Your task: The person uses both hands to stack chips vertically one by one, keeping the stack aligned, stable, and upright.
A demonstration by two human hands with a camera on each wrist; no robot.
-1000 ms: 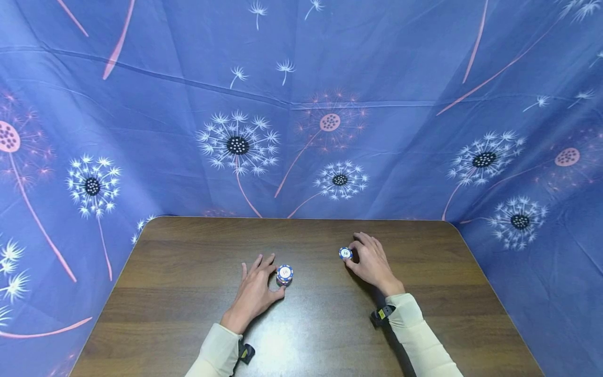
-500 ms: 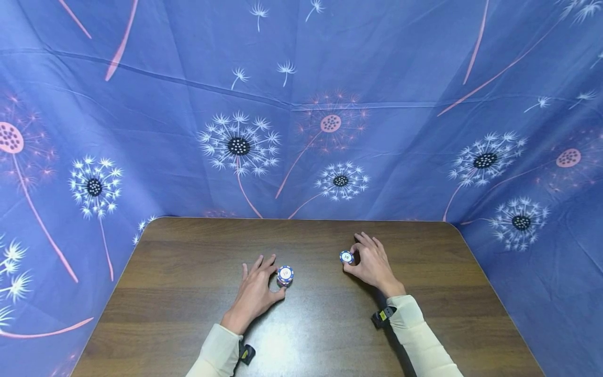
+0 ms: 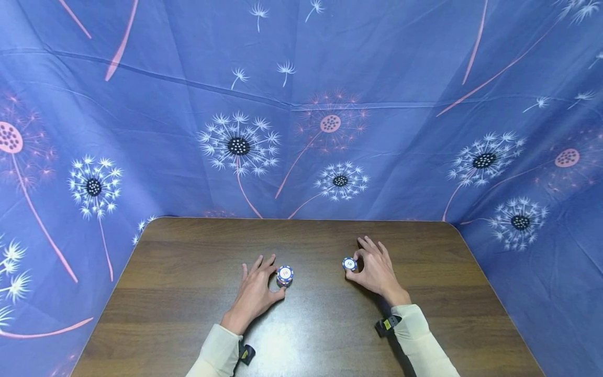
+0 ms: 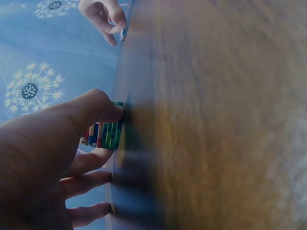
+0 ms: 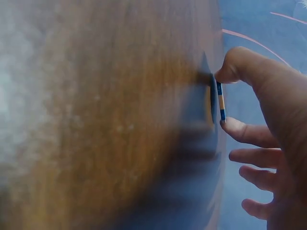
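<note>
A stack of several poker chips (image 3: 285, 274) stands on the table, a blue-and-white chip marked 10 on top. Green, blue and red edges show lower down in the left wrist view (image 4: 108, 135). My left hand (image 3: 254, 296) holds this stack between thumb and index finger, the other fingers spread out. To the right, my right hand (image 3: 376, 269) pinches a single blue-and-white poker chip (image 3: 349, 264), also marked 10, by its edges. From the right wrist, that chip (image 5: 221, 101) looks flat and slightly above the tabletop, with a dark shadow beneath.
The brown wooden table (image 3: 188, 246) has rounded far corners. A blue cloth with a dandelion print (image 3: 292, 141) hangs behind it and along both sides. Each wrist wears a black strapped device (image 3: 387, 325).
My right hand has drawn the single chip a little toward me and slightly to the right. The left hand and the stack stay in place.
</note>
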